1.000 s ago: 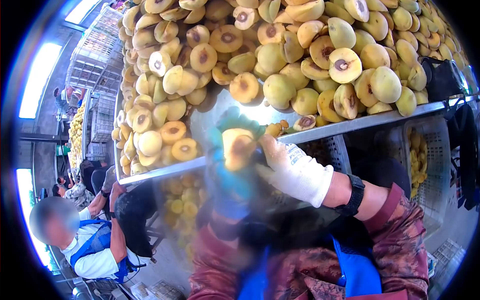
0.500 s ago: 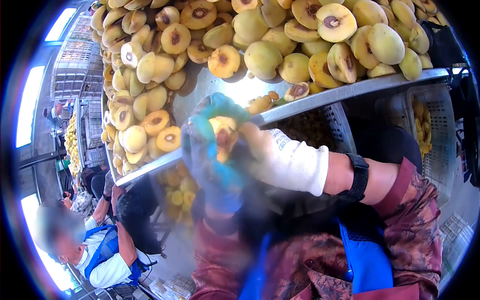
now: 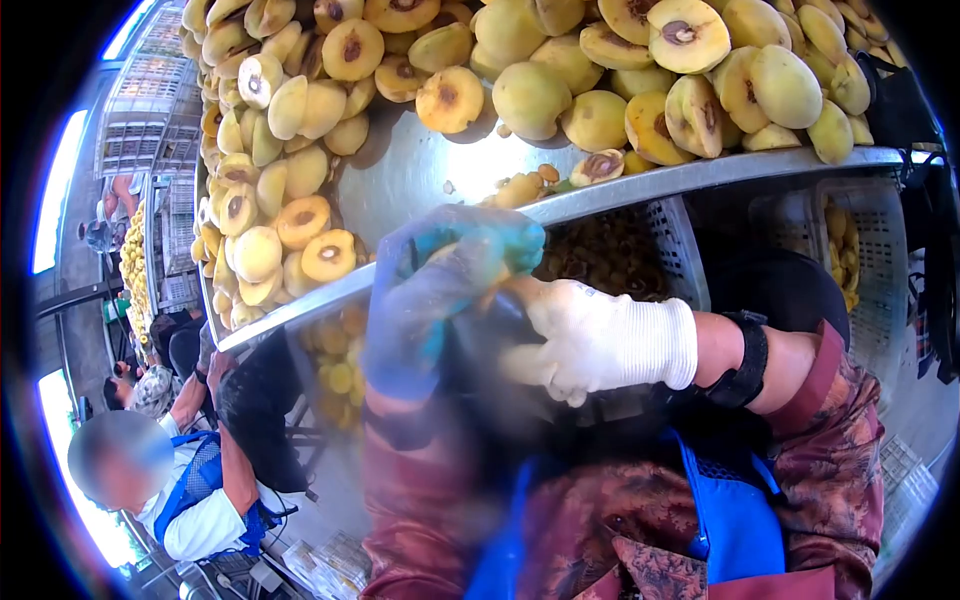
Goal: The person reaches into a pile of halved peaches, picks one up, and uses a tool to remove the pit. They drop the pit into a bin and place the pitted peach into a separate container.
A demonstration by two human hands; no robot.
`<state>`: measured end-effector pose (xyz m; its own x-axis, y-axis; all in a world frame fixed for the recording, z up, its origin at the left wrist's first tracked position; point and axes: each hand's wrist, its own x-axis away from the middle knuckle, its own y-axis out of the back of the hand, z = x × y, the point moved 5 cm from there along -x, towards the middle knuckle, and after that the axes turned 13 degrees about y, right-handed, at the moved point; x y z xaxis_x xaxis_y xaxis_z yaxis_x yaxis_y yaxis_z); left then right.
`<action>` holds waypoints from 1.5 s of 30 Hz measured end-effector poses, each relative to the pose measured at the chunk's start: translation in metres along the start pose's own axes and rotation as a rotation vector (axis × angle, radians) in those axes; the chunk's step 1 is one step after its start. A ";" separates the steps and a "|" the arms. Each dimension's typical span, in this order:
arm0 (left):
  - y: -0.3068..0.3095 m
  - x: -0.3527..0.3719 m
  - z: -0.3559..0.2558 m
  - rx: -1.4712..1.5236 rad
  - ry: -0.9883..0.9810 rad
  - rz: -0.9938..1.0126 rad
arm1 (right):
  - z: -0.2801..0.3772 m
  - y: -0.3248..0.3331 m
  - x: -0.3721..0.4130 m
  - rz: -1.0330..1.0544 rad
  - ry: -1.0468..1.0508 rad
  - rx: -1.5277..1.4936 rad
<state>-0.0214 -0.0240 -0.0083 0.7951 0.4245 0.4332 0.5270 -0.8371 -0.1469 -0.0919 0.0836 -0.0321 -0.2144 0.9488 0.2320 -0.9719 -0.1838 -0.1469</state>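
Observation:
My left hand [image 3: 435, 290], in a blue-green glove, is wrapped round a yellow fruit piece [image 3: 470, 262] that shows only in part, just below the metal table's rim [image 3: 560, 208]. Right beside it, my right hand [image 3: 590, 335] wears a white knit glove. Its thumb and forefinger reach to the fruit, and the fingers are bent. Whether the right fingers grip something is hidden by the left hand and blur. Halved yellow fruits [image 3: 450, 99] with brown centres are heaped on the metal table beyond both hands.
Under the rim stand a crate [image 3: 675, 245] of dark pieces and, at the right, a crate [image 3: 880, 240] with yellow pieces. More yellow fruit [image 3: 340, 370] lies below the rim at the left. A co-worker [image 3: 200, 480] in a blue vest sits at the lower left.
My left hand has turned and closed further over the fruit, which was more exposed before. My right hand has shifted right and slightly down, with its fingers now more visible.

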 end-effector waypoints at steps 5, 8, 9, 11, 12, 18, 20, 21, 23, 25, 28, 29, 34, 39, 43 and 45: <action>-0.007 0.008 0.005 0.071 -0.091 0.050 | -0.006 -0.014 0.004 0.249 0.028 -0.615; -0.013 0.009 0.005 0.360 -0.134 0.043 | 0.002 -0.021 0.006 0.275 -0.028 -0.817; -0.007 0.007 0.006 0.287 -0.133 -0.001 | 0.006 -0.018 0.002 0.216 0.016 -0.594; 0.000 0.010 -0.001 0.124 -0.223 -0.194 | 0.013 -0.011 -0.003 0.057 0.173 0.094; 0.004 0.010 -0.002 0.302 -0.208 -0.210 | 0.008 -0.014 -0.003 -0.047 0.328 0.473; 0.093 0.087 -0.015 -0.662 -0.292 -0.746 | -0.027 0.008 -0.002 0.214 -0.015 1.306; 0.148 0.119 -0.008 -1.449 -0.055 -0.948 | -0.030 0.012 0.008 0.159 0.007 1.369; 0.148 0.126 -0.013 -1.525 0.003 -0.994 | -0.024 0.011 0.011 0.130 0.066 1.335; 0.154 0.124 -0.021 -1.280 -0.028 -0.968 | -0.017 0.005 0.012 0.125 0.119 1.260; 0.127 0.085 -0.045 -1.112 -0.154 -0.866 | -0.025 -0.002 0.011 0.142 0.133 1.194; 0.077 -0.001 -0.076 -1.169 -0.442 -0.661 | -0.018 -0.003 0.012 0.181 0.150 1.176; 0.067 -0.034 -0.078 -1.257 -0.461 -0.625 | -0.006 -0.002 0.013 0.190 0.172 1.151; 0.039 -0.132 -0.068 -1.568 -0.309 -0.509 | -0.016 0.006 0.014 0.086 0.284 1.130; 0.041 -0.130 -0.061 -1.602 -0.082 -0.467 | -0.002 0.019 0.016 -0.105 0.371 1.005; 0.051 -0.111 -0.048 -1.456 -0.278 -0.489 | 0.016 0.036 0.004 -0.273 0.325 0.613; 0.048 -0.098 -0.050 -1.142 -0.078 -0.449 | 0.024 0.042 0.005 -0.429 0.368 0.531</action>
<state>-0.0891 -0.1226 -0.0135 0.6477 0.7392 0.1846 0.2239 -0.4163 0.8812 -0.1358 0.0748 -0.0136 0.1469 0.9719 -0.1837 -0.8989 0.2087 0.3853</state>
